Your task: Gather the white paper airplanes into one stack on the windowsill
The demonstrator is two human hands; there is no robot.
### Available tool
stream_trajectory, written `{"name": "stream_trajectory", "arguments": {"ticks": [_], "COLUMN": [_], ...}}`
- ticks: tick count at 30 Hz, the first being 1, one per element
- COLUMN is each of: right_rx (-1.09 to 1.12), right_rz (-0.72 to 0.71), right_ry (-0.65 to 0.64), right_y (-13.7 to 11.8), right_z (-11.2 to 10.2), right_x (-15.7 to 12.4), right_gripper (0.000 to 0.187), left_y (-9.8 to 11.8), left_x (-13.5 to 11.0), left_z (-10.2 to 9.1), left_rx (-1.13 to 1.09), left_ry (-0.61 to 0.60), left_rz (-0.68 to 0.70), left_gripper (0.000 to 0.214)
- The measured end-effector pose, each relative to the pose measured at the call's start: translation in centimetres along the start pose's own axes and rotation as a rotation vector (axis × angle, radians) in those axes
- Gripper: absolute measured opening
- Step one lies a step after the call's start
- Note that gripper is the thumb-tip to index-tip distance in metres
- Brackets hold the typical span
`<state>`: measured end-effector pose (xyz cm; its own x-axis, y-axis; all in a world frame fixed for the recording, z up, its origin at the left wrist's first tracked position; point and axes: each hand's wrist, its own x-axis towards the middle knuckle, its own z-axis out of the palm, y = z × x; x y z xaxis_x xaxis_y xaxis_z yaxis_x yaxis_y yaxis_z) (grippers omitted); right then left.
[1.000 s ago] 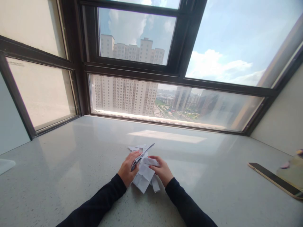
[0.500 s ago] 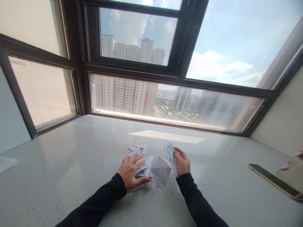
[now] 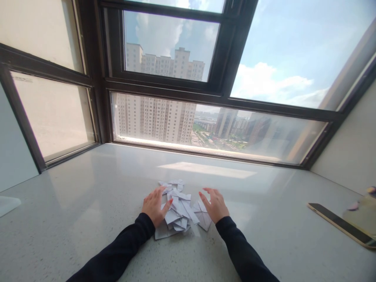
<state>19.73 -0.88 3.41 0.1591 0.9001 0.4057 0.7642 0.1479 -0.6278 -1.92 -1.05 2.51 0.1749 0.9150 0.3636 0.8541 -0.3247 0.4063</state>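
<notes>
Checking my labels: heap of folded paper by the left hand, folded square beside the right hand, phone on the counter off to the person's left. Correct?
One slip: the phone lies off to the person's right, as the head view shows. The rest stands: heap of folded paper by the left hand, folded square beside the right hand.

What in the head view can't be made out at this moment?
Head view: lower sheets in the pile of folded papers, covered by upper ones; no sure count.
Head view: part of the square folded piece, hidden by the right hand.
Head view: the rest of the white object, cut off by the left edge.
Head view: the yellowish thing, blurred and cut off by the right edge.
</notes>
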Motion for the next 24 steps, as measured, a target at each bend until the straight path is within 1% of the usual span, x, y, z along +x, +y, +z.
{"name": "stream_trajectory", "arguments": {"ticks": [1,2,5,6,7,10,12,14,17,19,20,22,23,24], "right_rx": [-0.075,-0.165,-0.405,-0.428,-0.415,-0.266,-0.179,-0.146,-0.107,-0.095,-0.082,-0.013,0.058,0.131], "right_rz": [0.025,0.047,0.049,0.036,0.025,0.009,0.002,0.001,0.007,0.011,0.01,-0.006,-0.026,-0.05], "right_ry": [-0.02,-0.069,-0.305,-0.36,-0.38,-0.319,-0.26,-0.209,-0.086,0.008,0.056,0.143,0.177,0.182], "right_y": [0.2,0.4,0.5,0.6,0.7,1.1,1.5,1.8,1.9,1.5,1.2,0.2,-0.4,-1.1], "right_z": [-0.3,-0.5,-0.5,-0.4,-0.2,0.3,0.6,0.7,0.3,-0.3,-0.6,-1.1,-1.1,-1.0], "right_x": [0.0,0.0,-0.3,-0.4,-0.5,-0.6,-0.5,-0.3,0.3,0.7,0.9,1.0,0.8,0.6], "right_gripper": [0.044,0.05,0.065,0.069,0.073,0.077,0.075,0.069,0.049,0.036,0.033,0.032,0.034,0.036], "left_y": [0.0,0.0,0.1,0.1,0.1,0.0,-0.1,-0.3,-0.7,-0.9,-0.9,-1.0,-1.0,-1.0], "left_x": [0.0,-0.1,-0.3,-0.4,-0.4,-0.5,-0.4,-0.2,0.0,0.1,0.2,0.2,0.2,0.2], "left_z": [0.1,0.3,0.5,0.5,0.5,0.5,0.6,0.8,1.3,1.7,1.8,2.0,2.0,2.0], "left_rx": [0.018,0.034,0.059,0.057,0.05,0.006,-0.044,-0.118,-0.263,-0.349,-0.38,-0.419,-0.428,-0.436], "left_ry": [-0.033,-0.064,-0.134,-0.151,-0.164,-0.178,-0.158,-0.13,-0.129,-0.134,-0.128,-0.101,-0.09,-0.081], "left_rz": [-0.014,-0.022,-0.002,0.015,0.034,0.071,0.085,0.105,0.168,0.205,0.216,0.221,0.221,0.219], "left_gripper": [0.053,0.058,0.071,0.073,0.074,0.071,0.068,0.064,0.054,0.05,0.05,0.052,0.053,0.054]}}
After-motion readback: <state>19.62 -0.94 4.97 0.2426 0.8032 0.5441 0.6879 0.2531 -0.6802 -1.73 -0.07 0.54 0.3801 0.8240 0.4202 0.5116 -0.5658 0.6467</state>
